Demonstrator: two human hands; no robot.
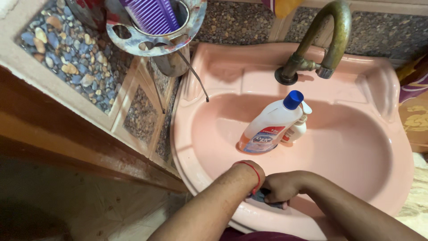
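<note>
Head view, looking straight down: your pink sink [383, 147] fills the picture, its basin open ahead of you and its near rim directly under your wrists. At the back rim stands a tarnished brass tap [327, 40], its spout curving over the bowl. Left of the sink, a pebbled wall ledge [67, 53] carries a metal holder with a purple comb [151, 15].

Inside the bowl a white bottle with a blue cap [269, 125] leans with its long axis running from lower left up to the right, cap pointing toward the tap. A smaller white bottle [296, 130] touches it on the right side. Both sit just beyond your hands, a little to the right of your left wrist.

Your two hands meet at the near rim. Your right hand [281, 187] is closed on a dark blue cloth [263, 196], pressing it to the rim. Your left hand [252, 176], with a red thread at the wrist, bends down over the same cloth; you cannot tell whether its fingers grip, as they are hidden.
</note>
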